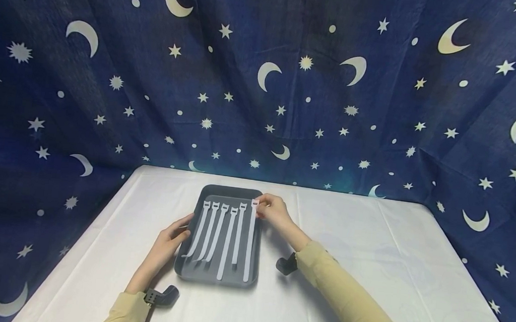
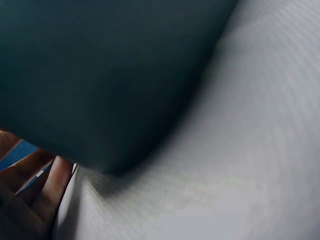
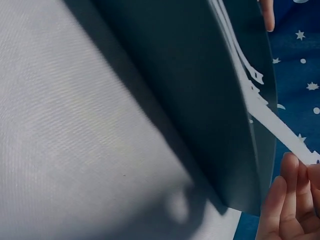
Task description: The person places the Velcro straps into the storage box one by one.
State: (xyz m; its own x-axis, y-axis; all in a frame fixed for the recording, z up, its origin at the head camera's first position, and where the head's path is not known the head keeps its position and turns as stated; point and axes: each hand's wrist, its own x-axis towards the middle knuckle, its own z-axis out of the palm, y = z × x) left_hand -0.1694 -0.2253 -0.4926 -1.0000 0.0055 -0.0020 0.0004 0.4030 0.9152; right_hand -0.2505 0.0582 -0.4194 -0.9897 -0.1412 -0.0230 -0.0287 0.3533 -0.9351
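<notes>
A dark grey tray (image 1: 216, 283) lies on the white table, with several pale hook-and-loop cable ties (image 1: 212, 228) side by side in it, slotted heads toward the far end. My right hand (image 1: 274, 213), at the tray's far right corner, pinches the head of the rightmost cable tie (image 1: 250, 241) between thumb and fingers. In the right wrist view that cable tie (image 3: 280, 127) slants up over the rim to the fingertips. Against the tray's left side rests my left hand (image 1: 167, 242), fingers fairly straight, thumb near the rim. The left wrist view shows its fingers (image 2: 57, 182) partly hidden behind the tray.
The white tabletop (image 1: 367, 270) extends on both sides of the tray. Behind it hangs a dark blue cloth (image 1: 243, 114) with moons and stars. Black wrist mounts (image 1: 163, 296) sit at both yellow sleeves.
</notes>
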